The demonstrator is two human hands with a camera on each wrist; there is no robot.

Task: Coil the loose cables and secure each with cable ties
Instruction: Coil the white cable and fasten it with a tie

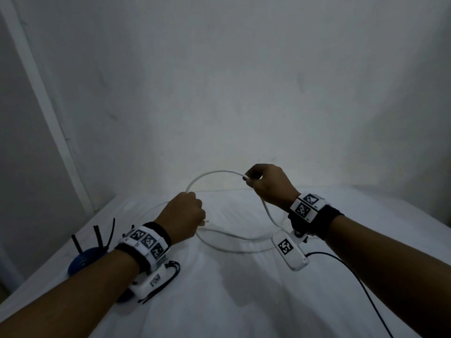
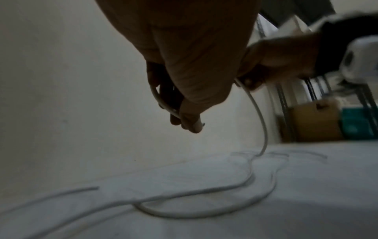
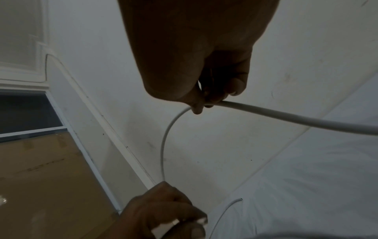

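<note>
Coiling's barely started: left hand (image 1: 186, 213) grips the white cable (image 1: 210, 173) end, right hand (image 1: 269, 185) pinches one raised loop; cable ties (image 1: 103, 234) untouched.

A white cloth (image 1: 244, 301) covers the table, lightly creased. A pale wall (image 1: 231, 81) rises behind it, with a white trim strip (image 1: 44, 103) running down on the left. The left wrist view shows a brown cardboard box (image 2: 315, 119) beside a teal item (image 2: 358, 124). The right wrist view shows a brown floor (image 3: 40, 177) and a dark opening (image 3: 26, 113).
</note>
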